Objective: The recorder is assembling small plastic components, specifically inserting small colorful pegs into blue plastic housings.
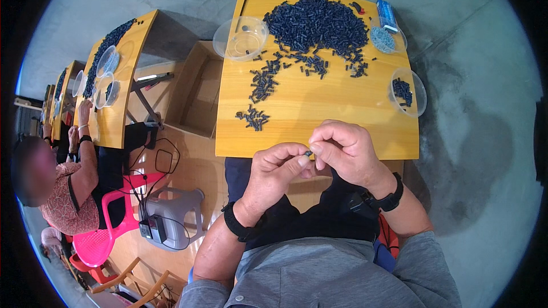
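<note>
My left hand (281,170) is closed in a pinch on a small black cylindrical piece (308,153), just off the table's near edge. Meeting it from the other side, my right hand (346,149) has thumb and forefinger pressed together beside the piece. Whatever sits between those right fingertips is too small to make out. Beyond my hands, a big heap of similar black pieces (317,25) spreads over the yellow table (331,100). A smaller cluster of pieces (253,118) lies nearer, on the left. At the right edge, a clear bowl (421,96) holds some black pieces.
A clear bowl (254,51) overhangs the table's left edge. At the far right, light-blue bits (382,40) fill another bowl beside a blue box (386,14). A cardboard box (194,94) stands left on the floor, near a grey stool (174,214). Another person (71,194) works at the neighbouring table.
</note>
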A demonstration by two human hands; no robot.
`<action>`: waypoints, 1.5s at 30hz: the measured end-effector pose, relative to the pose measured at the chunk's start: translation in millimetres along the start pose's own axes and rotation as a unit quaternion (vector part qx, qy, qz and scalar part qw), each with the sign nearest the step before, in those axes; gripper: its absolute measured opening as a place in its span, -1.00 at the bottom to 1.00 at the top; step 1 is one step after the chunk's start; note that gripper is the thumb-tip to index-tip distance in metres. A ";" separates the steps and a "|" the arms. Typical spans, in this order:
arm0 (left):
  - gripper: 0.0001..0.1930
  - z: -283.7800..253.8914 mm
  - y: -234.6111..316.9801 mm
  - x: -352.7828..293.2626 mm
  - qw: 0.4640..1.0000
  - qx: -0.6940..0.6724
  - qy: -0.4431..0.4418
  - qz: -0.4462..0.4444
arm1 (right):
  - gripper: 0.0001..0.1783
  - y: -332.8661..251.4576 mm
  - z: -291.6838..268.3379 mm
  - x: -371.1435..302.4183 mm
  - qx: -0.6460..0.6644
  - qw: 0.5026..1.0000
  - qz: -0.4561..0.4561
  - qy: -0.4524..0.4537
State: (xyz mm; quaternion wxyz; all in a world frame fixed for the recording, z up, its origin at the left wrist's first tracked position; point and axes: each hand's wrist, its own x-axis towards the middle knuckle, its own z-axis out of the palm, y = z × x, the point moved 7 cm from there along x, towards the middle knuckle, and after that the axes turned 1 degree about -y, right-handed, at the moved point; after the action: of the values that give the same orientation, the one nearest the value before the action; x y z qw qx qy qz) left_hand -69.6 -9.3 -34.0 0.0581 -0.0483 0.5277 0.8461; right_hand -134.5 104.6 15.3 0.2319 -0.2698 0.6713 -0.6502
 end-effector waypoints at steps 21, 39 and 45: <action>-0.87 0.3 -2.9 1.7 1.000 0.008 -0.018 -0.019 | -0.98 -1.5 -1.1 1.0 -0.049 0.998 -0.028 -0.010; -0.89 7.6 -9.4 -2.4 0.993 -0.011 -0.055 -0.105 | -0.96 -13.9 3.3 -2.6 -0.210 0.963 -0.154 -0.069; -0.89 11.9 -8.7 -3.0 0.991 0.003 -0.074 -0.109 | -0.95 -18.5 4.5 -3.7 -0.210 0.960 -0.159 -0.100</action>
State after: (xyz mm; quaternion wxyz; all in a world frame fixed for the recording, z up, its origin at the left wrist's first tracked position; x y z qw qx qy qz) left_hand -65.7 5.0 -36.1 0.1895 -0.0427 0.5157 0.8345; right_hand -127.6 103.6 33.4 0.1297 -0.4790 0.7146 -0.4931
